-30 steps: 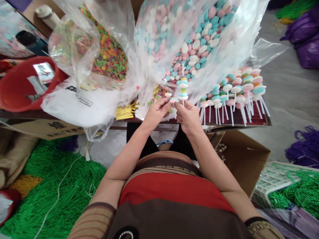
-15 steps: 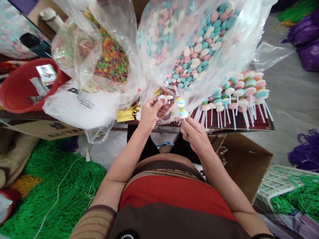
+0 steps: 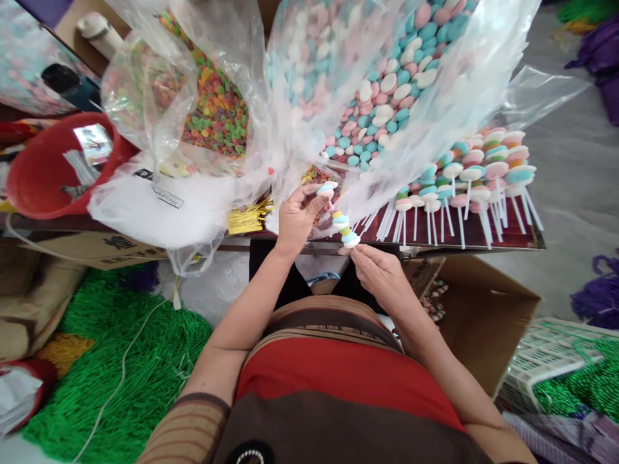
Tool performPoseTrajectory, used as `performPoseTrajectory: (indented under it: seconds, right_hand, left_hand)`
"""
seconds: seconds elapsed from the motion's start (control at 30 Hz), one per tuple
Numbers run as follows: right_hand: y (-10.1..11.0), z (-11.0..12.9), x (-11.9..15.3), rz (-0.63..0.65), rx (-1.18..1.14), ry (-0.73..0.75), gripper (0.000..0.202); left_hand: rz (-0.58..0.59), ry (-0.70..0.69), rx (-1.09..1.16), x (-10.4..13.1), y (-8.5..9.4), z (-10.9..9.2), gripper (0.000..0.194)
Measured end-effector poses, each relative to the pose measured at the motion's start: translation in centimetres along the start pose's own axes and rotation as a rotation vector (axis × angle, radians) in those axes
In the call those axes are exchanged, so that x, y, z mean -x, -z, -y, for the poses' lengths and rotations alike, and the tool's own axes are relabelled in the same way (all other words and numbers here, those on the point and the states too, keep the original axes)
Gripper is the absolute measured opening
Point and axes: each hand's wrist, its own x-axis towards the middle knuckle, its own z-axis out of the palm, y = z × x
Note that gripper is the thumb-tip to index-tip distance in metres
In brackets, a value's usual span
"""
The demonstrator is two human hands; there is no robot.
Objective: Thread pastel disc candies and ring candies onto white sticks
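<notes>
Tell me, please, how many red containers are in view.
2: a red basin on the table, far left, and a red tub at the lower-left edge, partly cut off. Others may be hidden.

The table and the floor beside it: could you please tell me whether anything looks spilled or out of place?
Two things look untidy: clear plastic droops over the front of the table, and a white cord trails loosely across green strands heaped on the floor. I see no clear spill.
</notes>
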Motion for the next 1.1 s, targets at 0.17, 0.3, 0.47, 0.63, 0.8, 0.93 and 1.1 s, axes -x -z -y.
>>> performPoseTrajectory:
  seconds: [0.17,0.3,0.47,0.63,0.8,0.93,1.1]
  right_hand:
    - [0.4,1.1,0.5,0.038,-0.153,-0.129,0.038]
    - [-0.4,1.4,0.4,0.006,-0.225,-0.121,0.038]
    - [-3.0,1.4,0.6,-0.016,-0.266,-0.103,0.038]
    - [-3.5,0.9,-0.2,-0.005,-0.236,-0.058,0.041]
    - [-2.6,-0.5,-1.3,-0.016,-0.116,0.032,0.047]
    - [-2.6,-1.6,-1.6,-0.093,-0.114,0.082,0.049]
    - [-2.4,-1.6,-1.7,-0.176,-0.108,0.108,0.049]
  left_hand:
    - [0.005,-0.177,-0.304,0.6,0.7,0.0,0.040]
    - [-0.080,-0.213,-0.439,1.1,0.8,1.1,0.034]
    - [-0.143,-0.320,-0.532,1.6,0.7,1.7,0.033]
    - [-0.073,-0.321,-0.490,1.9,0.5,1.3,0.043]
    - [-0.126,-0.045,0.030,1.7,-0.5,0.0,0.040]
    - [0.001,0.184,0.293,1.2,-0.9,-1.6,0.034]
    - [0.004,0.250,0.293,1.2,-1.0,-1.9,0.039]
